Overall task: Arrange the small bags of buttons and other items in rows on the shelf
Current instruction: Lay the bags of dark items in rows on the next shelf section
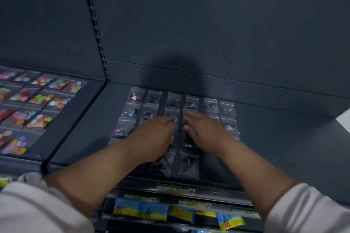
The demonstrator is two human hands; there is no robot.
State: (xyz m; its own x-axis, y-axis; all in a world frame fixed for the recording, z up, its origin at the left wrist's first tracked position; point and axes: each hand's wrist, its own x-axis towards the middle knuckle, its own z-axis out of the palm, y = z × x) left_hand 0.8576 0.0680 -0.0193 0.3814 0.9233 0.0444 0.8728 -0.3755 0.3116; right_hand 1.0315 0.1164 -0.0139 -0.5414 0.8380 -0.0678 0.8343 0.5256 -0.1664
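Both hands work the middle of the frame, over the small bags (228, 109) laid in a grid on the dark shelf (284, 147); the right hand (205, 131) lies flat with its fingers straight, likely squaring a column; the left hand (154, 135) bends its fingers onto a bag, pinching or only nudging, I cannot tell; bare shelf opens to the right, while the front rail (176, 189) sits close below the nearest row.

A slotted metal upright (95, 30) runs down the dark back panel (208, 15) in the upper half of the frame, while along the bottom edge yellow-and-blue packets (140, 211) sit in a row beneath green-and-yellow price labels (176, 189), the rightmost packet lying tilted.
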